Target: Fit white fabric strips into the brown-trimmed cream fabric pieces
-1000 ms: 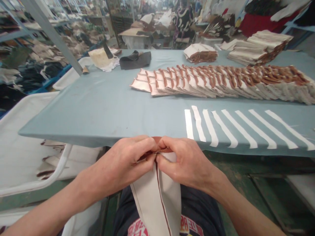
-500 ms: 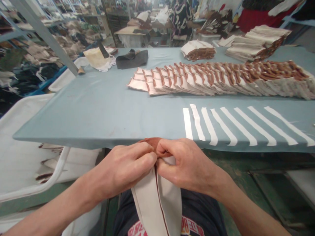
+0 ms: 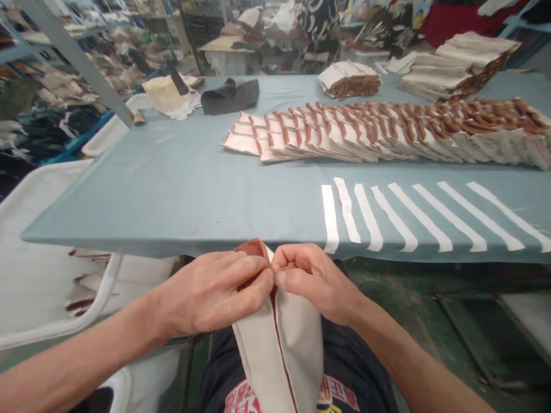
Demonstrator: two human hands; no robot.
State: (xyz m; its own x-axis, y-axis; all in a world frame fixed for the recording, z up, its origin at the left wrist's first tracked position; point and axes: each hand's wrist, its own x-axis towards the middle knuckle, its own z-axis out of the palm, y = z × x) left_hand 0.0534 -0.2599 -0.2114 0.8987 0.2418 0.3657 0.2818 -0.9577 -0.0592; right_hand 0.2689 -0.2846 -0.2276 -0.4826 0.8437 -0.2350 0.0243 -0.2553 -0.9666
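Observation:
A cream leather piece [image 3: 299, 338] with a brown inner side hangs over my lap, a dark seam line running down its middle. At its upper end my left hand [image 3: 219, 289] pinches the edge, thumb and fingers closed. Right beside it, my right hand [image 3: 316, 281] grips the same edge near the seam, fingertips almost touching the left ones. Brown lining shows in the opening above my left fingers. A small bit of white shows between the hands; what it belongs to is hidden.
Several white strips [image 3: 374, 218] lie along the front edge of the blue-grey table [image 3: 172, 195]. Behind them stretches a long row of overlapping cream and brown pieces [image 3: 327, 135]. Stacks [image 3: 456, 69] stand at the back. A white cart [image 3: 47, 229] is at my left.
My right hand has turned and its fingers have drawn in tighter at the edge. The brown inner side now shows more to the left, and the opening has tilted upward.

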